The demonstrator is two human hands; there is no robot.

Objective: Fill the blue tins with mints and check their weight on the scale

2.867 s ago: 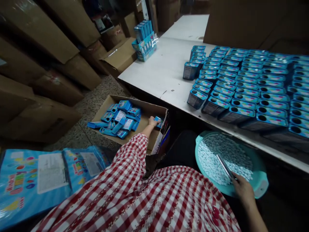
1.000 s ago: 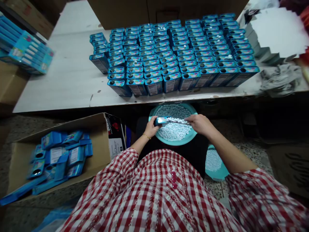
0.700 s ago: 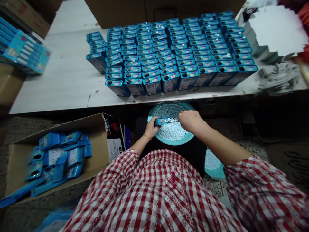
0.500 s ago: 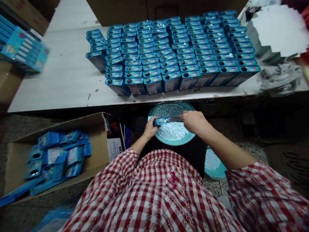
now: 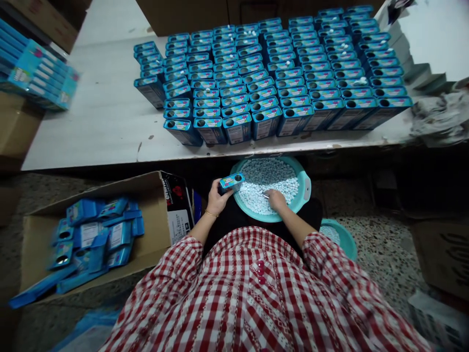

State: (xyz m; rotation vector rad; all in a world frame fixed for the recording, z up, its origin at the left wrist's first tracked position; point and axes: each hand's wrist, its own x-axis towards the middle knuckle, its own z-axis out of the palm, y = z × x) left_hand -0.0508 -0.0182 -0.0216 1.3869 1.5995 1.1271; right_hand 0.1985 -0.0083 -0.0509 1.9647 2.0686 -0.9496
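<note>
My left hand (image 5: 217, 198) is closed around a small blue carton (image 5: 231, 182), held tilted over the left rim of a turquoise basin (image 5: 302, 198). A dark round hole shows in the carton's top. Small white pellets (image 5: 271, 168) fill the basin, which sits at my lap. My right hand (image 5: 277, 200) is down at the pellets, its fingers closed on a scoop (image 5: 266, 195). Only a short shiny part of the scoop shows; the rest is hidden by the hand and pellets.
Rows of upright blue cartons (image 5: 236, 124) stand on the white table (image 5: 95, 142), some with pellets on top. A cardboard box (image 5: 154, 244) at left holds more cartons. A second turquoise basin (image 5: 351, 244) is on the floor at right. Crumpled paper (image 5: 437, 120) lies at the table's right.
My right hand has moved from the carton's opening down into the pellets with the scoop. My left hand has shifted slightly left with the carton, whose hole now shows.
</note>
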